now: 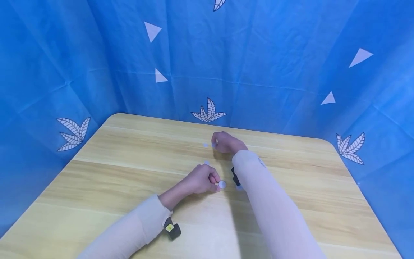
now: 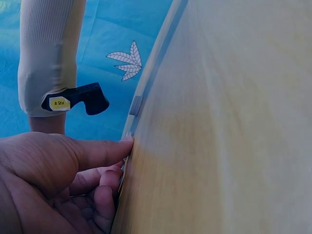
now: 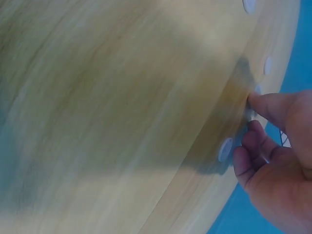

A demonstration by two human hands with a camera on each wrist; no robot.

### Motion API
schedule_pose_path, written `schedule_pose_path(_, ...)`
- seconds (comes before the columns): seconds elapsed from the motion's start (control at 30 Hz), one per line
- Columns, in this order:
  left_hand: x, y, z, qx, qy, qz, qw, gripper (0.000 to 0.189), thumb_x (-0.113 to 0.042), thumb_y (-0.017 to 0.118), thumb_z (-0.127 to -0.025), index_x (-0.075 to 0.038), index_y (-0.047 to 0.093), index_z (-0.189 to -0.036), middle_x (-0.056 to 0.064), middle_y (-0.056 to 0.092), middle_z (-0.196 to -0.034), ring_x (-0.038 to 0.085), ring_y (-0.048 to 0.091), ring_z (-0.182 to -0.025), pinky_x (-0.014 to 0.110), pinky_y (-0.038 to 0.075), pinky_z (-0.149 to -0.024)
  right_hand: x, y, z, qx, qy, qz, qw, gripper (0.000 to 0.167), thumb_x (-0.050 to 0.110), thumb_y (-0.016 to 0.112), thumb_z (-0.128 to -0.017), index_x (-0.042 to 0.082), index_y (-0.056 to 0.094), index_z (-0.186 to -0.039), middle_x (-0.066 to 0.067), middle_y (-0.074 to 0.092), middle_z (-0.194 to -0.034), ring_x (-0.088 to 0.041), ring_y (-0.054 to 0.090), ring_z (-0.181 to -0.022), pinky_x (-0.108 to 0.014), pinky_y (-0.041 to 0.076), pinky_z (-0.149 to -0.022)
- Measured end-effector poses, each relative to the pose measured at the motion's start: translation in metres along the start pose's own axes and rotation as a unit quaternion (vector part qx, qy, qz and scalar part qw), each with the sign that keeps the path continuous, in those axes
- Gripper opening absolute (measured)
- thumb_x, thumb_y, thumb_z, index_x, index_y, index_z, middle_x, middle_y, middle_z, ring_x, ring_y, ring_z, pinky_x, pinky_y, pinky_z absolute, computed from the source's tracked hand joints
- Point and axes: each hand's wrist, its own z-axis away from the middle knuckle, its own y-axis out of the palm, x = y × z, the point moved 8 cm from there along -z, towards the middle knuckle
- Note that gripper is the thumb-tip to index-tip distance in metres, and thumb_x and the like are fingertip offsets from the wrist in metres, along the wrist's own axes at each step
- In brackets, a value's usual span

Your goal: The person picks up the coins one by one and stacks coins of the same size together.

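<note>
In the head view my left hand (image 1: 201, 180) is low over the wooden table (image 1: 136, 151), thumb and index finger at the near rim of a small round white disc (image 1: 221, 184). The left wrist view shows that thumb (image 2: 105, 152) down at the tabletop, other fingers curled beneath. Farther back, my right hand (image 1: 224, 142) has its thumb and index finger pinched together around a small pale disc (image 3: 252, 115), mostly hidden by the fingers. Close to this hand lie a white disc (image 3: 225, 149) and another disc (image 3: 268, 65).
A further disc (image 1: 206, 163) lies just behind the left hand, and one more disc (image 1: 239, 187) shows partly under the right forearm. Black wrist cameras (image 1: 173, 230) sit at both sleeves. Blue patterned curtain (image 1: 258, 72) hangs behind the table's far edge and sides.
</note>
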Motion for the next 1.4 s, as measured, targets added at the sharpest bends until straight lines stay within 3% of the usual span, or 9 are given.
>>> schedule_pose_path(0.23, 0.0, 0.001, -0.001, 0.0, 0.008, -0.001, 1.0, 0.02, -0.014, 0.09, -0.078, -0.016, 0.071, -0.084, -0.004, 0.064, -0.079, 0.011, 0.058, -0.076, 0.027, 0.05, -0.072, -0.007, -0.004, -0.001, -0.01, -0.001, -0.027, 0.9996, 0.024, 0.018, 0.06, -0.101, 0.014, 0.058, -0.124, -0.009, 0.059, -0.129, -0.026, 0.053, -0.115, -0.041, 0.046, -0.102)
schedule_pose_path(0.5, -0.001, -0.001, 0.0, 0.001, 0.008, -0.006, 0.9999, 0.019, -0.015, 0.089, -0.079, -0.016, 0.072, -0.085, -0.004, 0.065, -0.08, 0.011, 0.059, -0.077, 0.027, 0.05, -0.072, -0.003, -0.015, -0.005, -0.058, -0.08, -0.066, 0.993, 0.024, 0.009, 0.075, -0.093, 0.003, 0.071, -0.116, -0.013, 0.071, -0.116, -0.028, 0.065, -0.112, -0.039, 0.052, -0.1)
schedule_pose_path(0.77, -0.001, -0.001, 0.001, 0.003, 0.008, -0.003, 1.0, 0.019, -0.014, 0.089, -0.079, -0.016, 0.072, -0.086, -0.004, 0.065, -0.081, 0.012, 0.059, -0.078, 0.027, 0.05, -0.073, -0.005, -0.014, -0.011, -0.071, -0.1, -0.071, 0.9899, 0.02, 0.011, 0.078, -0.092, 0.007, 0.077, -0.112, -0.008, 0.076, -0.111, -0.022, 0.069, -0.105, -0.035, 0.055, -0.096)
schedule_pose_path(1.03, -0.002, 0.0, 0.001, 0.0, 0.012, -0.005, 0.9999, 0.019, -0.014, 0.09, -0.078, -0.015, 0.073, -0.086, -0.005, 0.065, -0.08, 0.011, 0.059, -0.077, 0.026, 0.05, -0.072, 0.001, -0.011, -0.007, -0.036, -0.122, -0.04, 0.9911, 0.016, 0.006, 0.071, -0.096, 0.006, 0.075, -0.112, -0.008, 0.074, -0.111, -0.023, 0.066, -0.107, -0.035, 0.054, -0.097)
schedule_pose_path(1.27, -0.003, -0.001, 0.001, -0.006, 0.013, -0.001, 0.9999, 0.019, -0.013, 0.09, -0.077, -0.014, 0.073, -0.085, -0.004, 0.064, -0.078, 0.01, 0.058, -0.075, 0.026, 0.05, -0.071, 0.009, -0.002, -0.006, 0.033, -0.079, -0.021, 0.9961, 0.026, -0.005, 0.056, -0.097, 0.01, 0.067, -0.115, -0.006, 0.062, -0.114, -0.023, 0.054, -0.101, -0.034, 0.049, -0.093)
schedule_pose_path(1.4, -0.002, -0.001, 0.001, -0.006, 0.011, -0.003, 0.9999, 0.02, -0.014, 0.091, -0.077, -0.014, 0.073, -0.085, -0.004, 0.064, -0.078, 0.01, 0.059, -0.074, 0.025, 0.05, -0.071, 0.01, 0.001, -0.007, 0.037, -0.081, -0.011, 0.996, 0.024, -0.002, 0.057, -0.098, 0.011, 0.066, -0.116, -0.005, 0.062, -0.115, -0.022, 0.054, -0.103, -0.034, 0.049, -0.095)
